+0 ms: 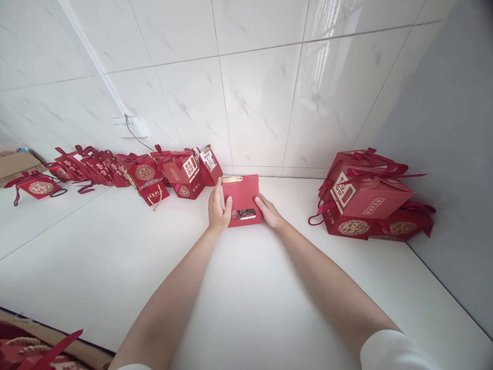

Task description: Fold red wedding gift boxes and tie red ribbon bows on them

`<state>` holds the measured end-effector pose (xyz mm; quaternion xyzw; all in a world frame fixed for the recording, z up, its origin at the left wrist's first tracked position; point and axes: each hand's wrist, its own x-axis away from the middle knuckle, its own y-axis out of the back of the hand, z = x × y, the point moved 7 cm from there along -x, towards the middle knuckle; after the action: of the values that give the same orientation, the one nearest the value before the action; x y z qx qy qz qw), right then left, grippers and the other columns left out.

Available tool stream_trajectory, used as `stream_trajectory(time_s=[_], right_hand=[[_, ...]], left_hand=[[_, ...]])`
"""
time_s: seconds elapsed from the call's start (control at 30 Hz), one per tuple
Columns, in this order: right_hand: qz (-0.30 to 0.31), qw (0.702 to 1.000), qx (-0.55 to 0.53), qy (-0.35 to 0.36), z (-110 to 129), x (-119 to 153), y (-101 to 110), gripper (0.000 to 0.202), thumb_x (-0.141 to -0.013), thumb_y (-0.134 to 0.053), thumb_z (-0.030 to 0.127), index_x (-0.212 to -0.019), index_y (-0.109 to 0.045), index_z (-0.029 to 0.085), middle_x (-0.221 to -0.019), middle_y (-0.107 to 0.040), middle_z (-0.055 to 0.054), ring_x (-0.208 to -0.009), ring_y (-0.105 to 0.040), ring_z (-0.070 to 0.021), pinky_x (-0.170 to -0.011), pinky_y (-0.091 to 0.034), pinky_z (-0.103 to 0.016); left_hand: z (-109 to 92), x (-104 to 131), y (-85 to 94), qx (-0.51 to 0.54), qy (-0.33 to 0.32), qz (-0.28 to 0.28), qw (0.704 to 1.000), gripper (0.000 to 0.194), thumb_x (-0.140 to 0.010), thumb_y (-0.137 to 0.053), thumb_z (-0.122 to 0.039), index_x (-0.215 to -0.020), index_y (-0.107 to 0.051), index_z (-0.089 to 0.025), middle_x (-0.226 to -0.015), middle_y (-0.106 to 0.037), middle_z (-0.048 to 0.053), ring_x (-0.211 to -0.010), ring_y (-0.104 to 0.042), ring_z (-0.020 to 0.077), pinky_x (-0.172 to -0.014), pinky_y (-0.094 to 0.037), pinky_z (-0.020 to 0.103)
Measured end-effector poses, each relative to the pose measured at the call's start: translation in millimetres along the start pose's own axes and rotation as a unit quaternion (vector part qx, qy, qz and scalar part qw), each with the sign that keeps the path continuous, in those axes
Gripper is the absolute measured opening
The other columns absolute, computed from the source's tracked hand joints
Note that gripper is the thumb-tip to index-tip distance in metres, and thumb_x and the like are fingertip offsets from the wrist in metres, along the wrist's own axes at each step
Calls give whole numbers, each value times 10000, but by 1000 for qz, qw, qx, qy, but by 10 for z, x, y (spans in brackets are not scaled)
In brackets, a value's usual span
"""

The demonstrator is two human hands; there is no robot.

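Note:
Between my two hands is a red gift box [243,196] with a small clear window near its lower edge and a gold strip at its top left. My left hand [219,209] grips its left side, thumb on the front face. On the opposite side my right hand [268,209] holds the edge, thumb also on the front. The fingers behind the box are hidden. It is at the white table [246,288], near the wall; whether its base touches the surface I cannot tell.
Red boxes with ribbons [185,172] line the wall on the left. More red boxes [370,198] are stacked at right, beside a grey panel [447,154]. A socket [131,127] with a cable is on the tiled wall. A carton [73,344] of red items is at lower left.

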<state>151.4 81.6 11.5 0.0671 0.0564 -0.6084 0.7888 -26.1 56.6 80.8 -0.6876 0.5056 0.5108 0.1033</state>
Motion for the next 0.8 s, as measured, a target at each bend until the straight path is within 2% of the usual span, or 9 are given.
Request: stream_trajectory(time_s=[0.1,0.23,0.4,0.6,0.73,0.8], right_hand=[[-7,1000,10,7,0,-3,6,581,-895,-444,679,-1311,-548,287,-1299,-638,-41,-1141,-617,-243,-1001,-462,-397],[-4,1000,8,9,-2,-8,-1,576,-898,-441,671,-1316,-542,289,-1296,-638,-37,-1133,-620,-237,-987,-469,-385],[-5,1000,17,9,2,-10,9,577,-897,-434,676,-1295,-550,274,-1246,-662,-41,-1118,-623,-235,-971,-478,-376],[-1,1000,21,6,5,0,6,556,-896,-418,682,-1241,-574,274,-1199,-679,-35,-1094,-625,-235,-957,-480,-381],[-2,1000,19,4,1,-6,11,548,-894,-431,679,-1236,-576,276,-1173,-685,-35,-1083,-627,-234,-954,-479,-379],[-4,1000,23,2,1,-6,19,546,-898,-422,680,-1236,-575,280,-1176,-684,-38,-1086,-625,-234,-960,-474,-378]], left_hand=[[33,33,-13,12,13,-7,1000,633,-947,-458,-481,-1491,-298,-201,-1469,-433,168,-1332,-457,274,-1112,-370,430],[15,3,-41,32,29,0,999,653,-945,-470,-474,-1506,-261,-213,-1497,-396,165,-1335,-454,266,-1104,-388,411],[7,-56,-31,41,34,-8,999,629,-925,-498,-503,-1454,-330,-210,-1423,-458,162,-1290,-492,268,-1004,-473,384],[37,-53,-23,43,61,-14,997,578,-937,-487,-488,-1431,-355,-219,-1394,-486,148,-1270,-507,253,-969,-483,355],[75,3,-61,78,84,8,993,619,-938,-469,-515,-1472,-309,-246,-1392,-508,127,-1255,-522,237,-977,-473,346],[158,58,-131,118,123,35,985,615,-946,-423,-552,-1471,-318,-250,-1376,-537,115,-1227,-550,227,-986,-471,347]])
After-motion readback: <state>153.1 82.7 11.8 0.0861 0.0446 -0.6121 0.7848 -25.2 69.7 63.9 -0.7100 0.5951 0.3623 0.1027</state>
